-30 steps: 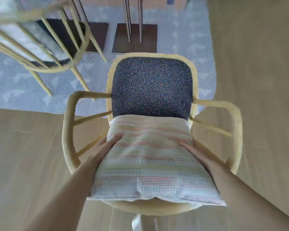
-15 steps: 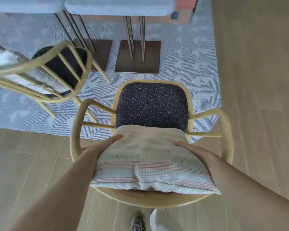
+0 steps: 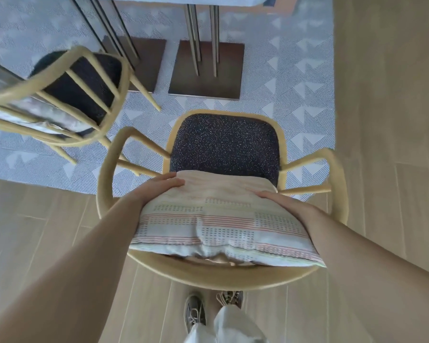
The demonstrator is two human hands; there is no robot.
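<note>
So here's me leaning over the back of the wooden armchair (image 3: pixel 223 277) with the striped cushion (image 3: pixel 221 224) between my hands. My left hand (image 3: pixel 159 188) lies on its far left corner and my right hand (image 3: pixel 282 204) along its right edge. Fingers on both are pretty much straight and flat on the fabric, more pressing than grabbing, and I can't see my thumbs, so no idea if they're hooked under. The cushion covers the back part of the dark speckled seat (image 3: pixel 224 144), with its near edge up at the curved back rail and its near right corner poking out past the rail. That's my main worry: with flat hands it's only being squeezed from the sides, so if I ease off unevenly I think it'll slump forward onto the seat or tip over the rail and land by my shoes (image 3: pixel 195 313). It's soft and already saggy in the middle of the near edge, so it could fold instead of sitting square. It might also end up crooked, because that right corner hangs out more than the left one. And I'm standing close, so leaning harder could shove the chair along the wood floor (image 3: pixel 386 144) toward the rug (image 3: pixel 282 82), with the other chair (image 3: pixel 92 78) right beside it.
</note>
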